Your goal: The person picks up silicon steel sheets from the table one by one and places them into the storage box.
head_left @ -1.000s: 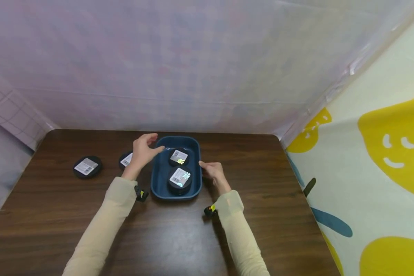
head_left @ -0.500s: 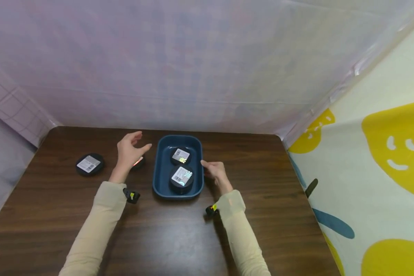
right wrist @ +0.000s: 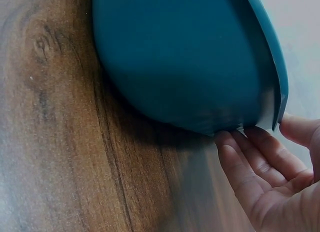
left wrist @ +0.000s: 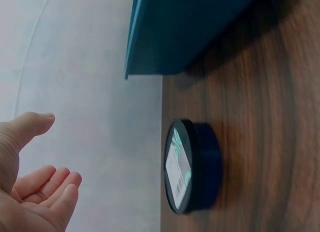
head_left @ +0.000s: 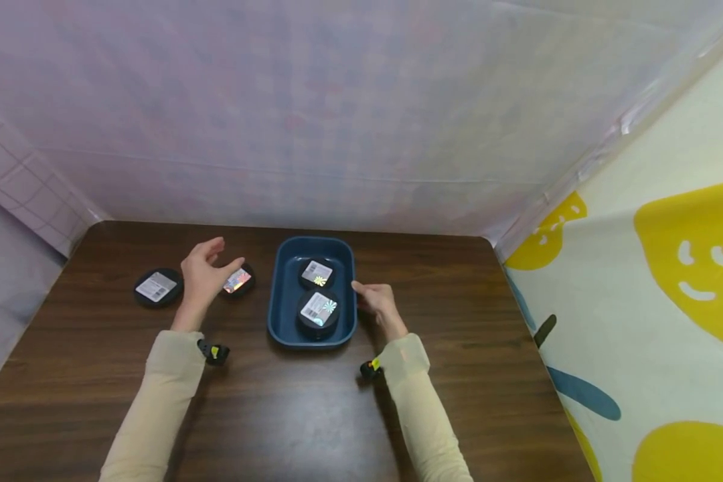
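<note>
My left hand [head_left: 202,280] hovers over the left part of the table, thumb and fingers parted around nothing. Just to its right lies a round black tin [head_left: 238,280] with a shiny label; the hand overlaps its edge in the head view. In the left wrist view this tin [left wrist: 200,167] stands apart from the fingers. My right hand [head_left: 379,304] holds the right side of a blue rectangular tray [head_left: 284,294]. The right wrist view shows the thumb at the tray's rim and fingers against its outer wall. Inside the tray are round black tins [head_left: 317,312], one behind another.
Another round black tin [head_left: 158,288] with a white label lies farther left on the dark wooden table [head_left: 458,375]. A pale curtain [head_left: 337,120] hangs behind the table's back edge. On the right hangs a cloth [head_left: 608,301] with yellow prints.
My left hand has moved left from over the tray, past the nearer tin, uncovering that tin's label. My right hand stays at the tray's side.
</note>
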### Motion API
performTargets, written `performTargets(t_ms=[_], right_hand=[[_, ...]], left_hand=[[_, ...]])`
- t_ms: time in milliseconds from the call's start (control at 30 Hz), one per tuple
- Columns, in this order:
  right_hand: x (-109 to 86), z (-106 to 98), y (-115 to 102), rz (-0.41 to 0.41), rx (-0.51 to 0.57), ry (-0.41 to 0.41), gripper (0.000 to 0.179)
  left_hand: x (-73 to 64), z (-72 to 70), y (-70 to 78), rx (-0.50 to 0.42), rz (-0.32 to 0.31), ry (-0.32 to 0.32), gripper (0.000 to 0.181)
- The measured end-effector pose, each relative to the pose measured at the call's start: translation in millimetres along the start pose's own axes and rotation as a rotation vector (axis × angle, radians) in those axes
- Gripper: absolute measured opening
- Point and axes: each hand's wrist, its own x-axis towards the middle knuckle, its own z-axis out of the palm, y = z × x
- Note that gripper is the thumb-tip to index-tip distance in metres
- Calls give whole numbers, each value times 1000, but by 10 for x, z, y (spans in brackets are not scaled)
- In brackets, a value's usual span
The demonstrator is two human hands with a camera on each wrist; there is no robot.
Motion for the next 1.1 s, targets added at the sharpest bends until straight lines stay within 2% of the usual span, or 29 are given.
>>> performTargets(t_ms=[133, 300, 567, 833, 1100], right_hand=[[4, -1, -3, 8, -2, 3, 34], [7, -14, -18, 20, -5, 8, 35], [5, -17, -37, 36, -5, 10, 36], [-6, -7, -29, 13, 1, 8, 35], [8, 0, -6, 2, 26, 7, 35]], left_hand=[[-15, -56, -81, 12, -38, 30, 52], [-31, -92, -155, 19, -44, 72, 54], [-79, -128, -230, -2, -113, 60, 60], [-141, -105, -357, -11, -126, 68, 62], [-187, -20, -532, 85, -159, 11, 70]])
